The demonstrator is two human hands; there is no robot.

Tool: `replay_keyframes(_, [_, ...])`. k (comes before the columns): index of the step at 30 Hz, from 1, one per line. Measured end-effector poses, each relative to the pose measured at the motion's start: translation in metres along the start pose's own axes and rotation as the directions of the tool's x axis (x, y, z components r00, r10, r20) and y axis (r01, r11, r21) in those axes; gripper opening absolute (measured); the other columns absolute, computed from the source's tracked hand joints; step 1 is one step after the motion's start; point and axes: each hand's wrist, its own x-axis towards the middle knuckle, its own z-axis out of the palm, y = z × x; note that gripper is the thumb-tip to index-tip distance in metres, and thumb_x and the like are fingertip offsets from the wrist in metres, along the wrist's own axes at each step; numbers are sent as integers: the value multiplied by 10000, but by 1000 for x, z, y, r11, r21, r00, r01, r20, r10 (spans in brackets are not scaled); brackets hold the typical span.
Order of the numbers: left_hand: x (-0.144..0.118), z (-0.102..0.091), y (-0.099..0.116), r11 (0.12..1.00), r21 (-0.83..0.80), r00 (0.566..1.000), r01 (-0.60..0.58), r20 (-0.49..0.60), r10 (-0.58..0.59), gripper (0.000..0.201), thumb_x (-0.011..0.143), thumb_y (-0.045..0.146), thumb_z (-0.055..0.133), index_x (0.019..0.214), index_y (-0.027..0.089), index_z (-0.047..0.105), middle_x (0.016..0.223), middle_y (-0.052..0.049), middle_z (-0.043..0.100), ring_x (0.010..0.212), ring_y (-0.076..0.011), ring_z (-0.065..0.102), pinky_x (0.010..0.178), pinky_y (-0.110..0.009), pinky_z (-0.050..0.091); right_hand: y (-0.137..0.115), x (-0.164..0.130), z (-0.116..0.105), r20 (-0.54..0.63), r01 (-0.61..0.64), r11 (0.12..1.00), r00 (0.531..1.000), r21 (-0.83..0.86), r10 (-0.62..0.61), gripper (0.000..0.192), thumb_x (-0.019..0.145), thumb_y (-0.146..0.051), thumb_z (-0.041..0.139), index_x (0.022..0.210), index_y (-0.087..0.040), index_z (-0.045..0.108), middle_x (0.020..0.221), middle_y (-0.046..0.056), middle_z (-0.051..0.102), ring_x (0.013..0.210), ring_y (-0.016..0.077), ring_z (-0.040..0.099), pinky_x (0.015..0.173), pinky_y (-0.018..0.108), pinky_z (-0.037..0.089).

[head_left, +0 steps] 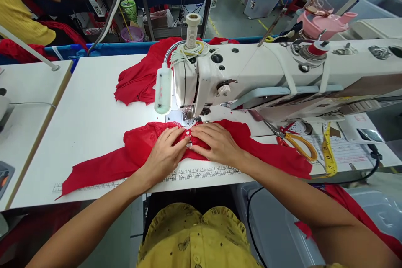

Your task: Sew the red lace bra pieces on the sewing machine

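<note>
A long strip of red fabric (103,167) lies across the white sewing table (91,113), in front of the white sewing machine (251,75). My left hand (166,153) and my right hand (216,142) both press flat on the red fabric, fingertips almost meeting just before the presser foot (188,115). The fingers pinch and hold the cloth's lace part down near the needle. A small white lamp (163,90) hangs beside the needle area.
A heap of red cloth (141,75) lies behind the machine. Yellow-handled scissors (298,142) and a yellow tape measure (328,153) rest to the right. A printed ruler (201,173) runs along the table's front edge. Plastic bins stand behind; a person in yellow is at far left.
</note>
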Motion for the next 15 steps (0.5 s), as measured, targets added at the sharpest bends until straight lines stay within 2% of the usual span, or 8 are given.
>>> replay_keyframes(4, [-4,-1,-1,991,-74,994,112,16,-111,369,1020,250,520,1364,135,455,1387,-159,556,1330,-303,484,1167,-570,401,1,-3,-1,20,-20,1000,1000,-12,20,445,918,-514,656,1182,-156,656,1251,88,699,1143,258,641,947,416,507])
replay_keyframes(8, [-3,-2,1,982,-65,984,177,45,-175,316,1032,259,498,1326,147,465,1424,-149,543,1376,-300,448,1188,-597,363,1,-2,-2,46,-25,1000,999,-8,25,519,895,-563,663,1202,-145,646,1282,109,683,1146,265,636,976,420,485])
replay_keyframes(11, [-2,-3,2,979,-56,979,196,66,-193,272,1039,187,440,1307,155,478,1442,-138,535,1377,-285,449,1186,-602,362,1,-2,-2,65,-49,999,997,-10,50,522,908,-553,648,1231,-142,639,1266,122,687,1126,267,639,990,429,475])
replay_keyframes(15, [-3,-2,0,984,-49,985,169,50,-166,335,1027,151,452,1361,166,470,1447,-134,532,1385,-288,439,1172,-602,384,1,-3,-2,74,-53,998,996,-26,55,533,914,-564,633,1227,-133,643,1238,121,698,1120,273,633,1000,433,472])
